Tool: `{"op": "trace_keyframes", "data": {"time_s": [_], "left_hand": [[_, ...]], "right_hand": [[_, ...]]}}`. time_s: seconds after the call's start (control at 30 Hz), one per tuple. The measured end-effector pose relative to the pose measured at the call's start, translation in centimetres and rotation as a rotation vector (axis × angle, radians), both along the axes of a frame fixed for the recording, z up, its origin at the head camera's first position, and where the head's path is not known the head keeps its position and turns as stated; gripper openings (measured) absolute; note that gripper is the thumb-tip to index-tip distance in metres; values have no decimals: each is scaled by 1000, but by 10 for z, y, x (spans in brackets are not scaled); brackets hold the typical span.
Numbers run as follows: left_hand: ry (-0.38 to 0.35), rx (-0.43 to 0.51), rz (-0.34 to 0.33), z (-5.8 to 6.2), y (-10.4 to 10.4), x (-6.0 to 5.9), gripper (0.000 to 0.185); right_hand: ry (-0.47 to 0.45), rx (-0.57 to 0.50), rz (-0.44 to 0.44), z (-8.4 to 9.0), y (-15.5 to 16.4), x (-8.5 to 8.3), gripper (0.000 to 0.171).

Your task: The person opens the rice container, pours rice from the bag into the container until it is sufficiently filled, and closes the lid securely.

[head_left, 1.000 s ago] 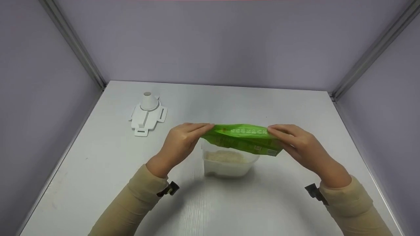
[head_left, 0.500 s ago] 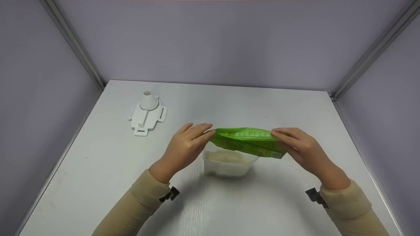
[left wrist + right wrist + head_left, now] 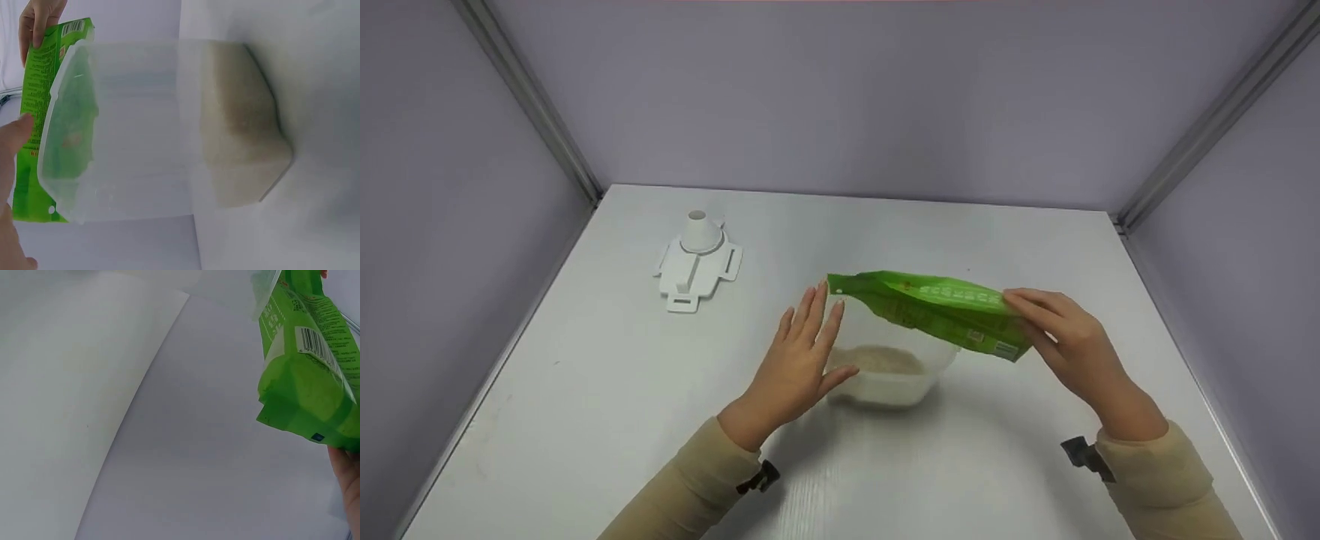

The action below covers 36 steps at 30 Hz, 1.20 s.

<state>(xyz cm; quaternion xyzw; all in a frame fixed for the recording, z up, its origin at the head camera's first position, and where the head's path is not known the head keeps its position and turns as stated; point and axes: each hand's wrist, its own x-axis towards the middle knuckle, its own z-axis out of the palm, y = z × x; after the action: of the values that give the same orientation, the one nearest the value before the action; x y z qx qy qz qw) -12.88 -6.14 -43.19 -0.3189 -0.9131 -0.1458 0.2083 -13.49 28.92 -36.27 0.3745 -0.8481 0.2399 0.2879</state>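
— State of the fingers?
— The right hand [image 3: 1069, 341] has fingers and thumb pinched on the barcode end of a green bag [image 3: 937, 306]. The left hand [image 3: 789, 375] has its fingers straight and parted, thumb held wide, gripping nothing; contact with the bag's other end cannot be confirmed.
— Location of the bag?
— Raised above a translucent container [image 3: 889, 391], which stands upright on the surface [image 3: 585, 390], between its left and right edges, well apart from the far edge.
— Progress?
— Judged partly complete: pale granular contents [image 3: 889, 360] lie in the container; the bag is not yet set down. No falling stream is visible.
— Containers?
— The container is filled in its lower part only. What the bag holds cannot be determined.
— Elsewhere?
— A white fixture [image 3: 690, 274] stands near the surface's far left corner, untouched.
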Motion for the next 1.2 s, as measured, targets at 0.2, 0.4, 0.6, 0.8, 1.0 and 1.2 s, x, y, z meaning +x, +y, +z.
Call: {"op": "trace_keyframes", "data": {"time_s": [0.2, 0.4, 0.6, 0.8, 1.0, 1.2], "left_hand": [[-101, -37, 45, -9, 4, 1, 81], [-231, -48, 55, -9, 7, 2, 85], [-282, -80, 65, -9, 10, 2, 92], [-279, -76, 62, -9, 12, 1, 92], [-259, -57, 65, -11, 12, 0, 92], [-277, -54, 69, -12, 12, 0, 93]], "right_hand": [[-21, -18, -57, -6, -2, 4, 57], [-33, -53, -69, -8, 2, 3, 58], [-39, -82, -106, -9, 7, 0, 56], [-24, -126, -153, -7, 14, -1, 52], [-39, -152, -204, -7, 20, -3, 48], [-71, -164, -250, -11, 26, -4, 44]]}}
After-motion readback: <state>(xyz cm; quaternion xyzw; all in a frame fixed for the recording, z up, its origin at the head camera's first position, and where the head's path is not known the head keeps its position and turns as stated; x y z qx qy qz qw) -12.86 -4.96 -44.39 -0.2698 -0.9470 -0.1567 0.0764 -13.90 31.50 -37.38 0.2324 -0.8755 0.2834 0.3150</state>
